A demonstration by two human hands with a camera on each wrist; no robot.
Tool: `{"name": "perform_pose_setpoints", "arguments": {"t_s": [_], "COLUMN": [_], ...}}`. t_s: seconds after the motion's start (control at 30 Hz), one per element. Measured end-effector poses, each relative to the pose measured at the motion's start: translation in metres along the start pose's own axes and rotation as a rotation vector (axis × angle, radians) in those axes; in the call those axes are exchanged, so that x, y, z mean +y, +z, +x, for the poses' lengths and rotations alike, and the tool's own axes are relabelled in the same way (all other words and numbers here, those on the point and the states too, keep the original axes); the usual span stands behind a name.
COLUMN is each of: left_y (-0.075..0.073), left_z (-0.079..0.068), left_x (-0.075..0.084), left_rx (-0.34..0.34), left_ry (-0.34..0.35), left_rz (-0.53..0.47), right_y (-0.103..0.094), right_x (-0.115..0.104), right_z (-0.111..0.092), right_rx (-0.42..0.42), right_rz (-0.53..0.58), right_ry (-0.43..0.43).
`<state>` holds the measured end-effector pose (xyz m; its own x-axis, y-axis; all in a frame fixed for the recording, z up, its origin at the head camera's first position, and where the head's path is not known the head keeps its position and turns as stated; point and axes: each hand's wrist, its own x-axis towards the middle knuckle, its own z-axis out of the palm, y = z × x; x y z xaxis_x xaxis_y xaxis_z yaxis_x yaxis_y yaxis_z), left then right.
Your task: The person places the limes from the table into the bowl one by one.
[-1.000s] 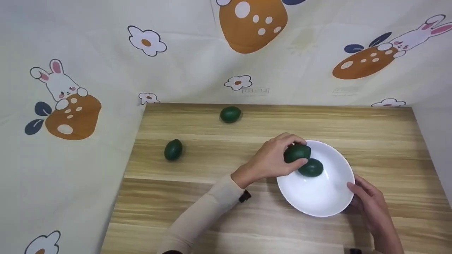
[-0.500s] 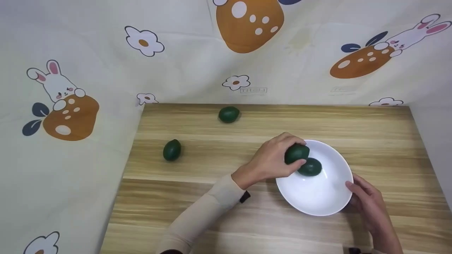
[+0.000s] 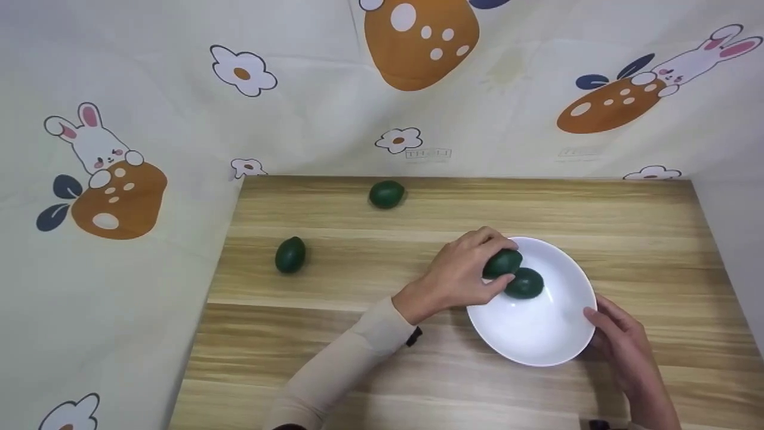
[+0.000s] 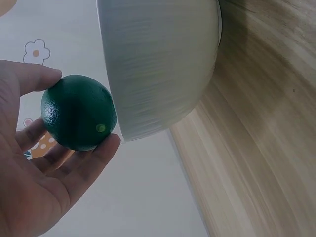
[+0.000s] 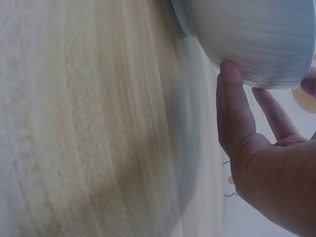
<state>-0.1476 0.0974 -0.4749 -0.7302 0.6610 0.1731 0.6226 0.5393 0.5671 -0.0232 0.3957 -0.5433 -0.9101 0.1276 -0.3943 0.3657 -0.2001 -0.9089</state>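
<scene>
My left hand [image 3: 462,272] grips a dark green lime [image 3: 503,263] between thumb and fingers, over the left rim of a white bowl [image 3: 537,334]. From the left wrist view, the held lime [image 4: 79,112] is beside the bowl's outer wall [image 4: 158,64], near the rim. A second lime [image 3: 526,284] lies inside the bowl, just below the held one in the head view. My right hand [image 3: 627,346] holds the bowl's right side, thumb at the rim. In the right wrist view, its fingers [image 5: 237,106] touch the bowl's outer wall from below the rim.
One lime [image 3: 386,194] lies near the back edge of the wood-grain table [image 3: 358,370], another lime [image 3: 290,255] toward its left side. Patterned cloth [image 3: 322,107] rises behind the table and along both sides.
The left hand has tilted slightly and the held lime sits a touch lower over the bowl. The bowl, the right hand and the other limes stay put, apart from a small view shift.
</scene>
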Motion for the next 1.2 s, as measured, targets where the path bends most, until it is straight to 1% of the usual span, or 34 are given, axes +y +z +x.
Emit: {"name": "perform_pose_setpoints", "arguments": {"t_s": [0.13,0.33,0.47,0.63,0.9,1.2], "left_y": [-0.0001,-0.0002,0.0003,-0.0003,-0.0027,-0.0053], "left_z": [0.0006,0.0003,0.0000,0.0008,0.0001,-0.0011], "left_x": [0.0012,0.0022,0.0019,0.0023,0.0029,0.0005], "left_rx": [0.004,0.008,0.010,0.008,-0.006,-0.008], "left_ry": [0.008,0.011,-0.004,-0.021,-0.038,-0.061], "left_rz": [0.022,0.028,0.034,0.032,0.058,0.050], "right_y": [0.0000,0.0006,0.0003,-0.0009,-0.0021,-0.0028], "right_x": [-0.0001,0.0002,0.0000,-0.0012,-0.0019,0.0003], "right_z": [-0.0001,-0.0001,0.0000,0.0014,0.0013,-0.0003], "right_rx": [0.004,0.002,-0.005,0.001,0.007,-0.004], "right_rz": [0.002,0.010,0.010,-0.003,-0.011,0.007], "right_ry": [0.002,-0.005,-0.006,0.019,0.041,0.019]}}
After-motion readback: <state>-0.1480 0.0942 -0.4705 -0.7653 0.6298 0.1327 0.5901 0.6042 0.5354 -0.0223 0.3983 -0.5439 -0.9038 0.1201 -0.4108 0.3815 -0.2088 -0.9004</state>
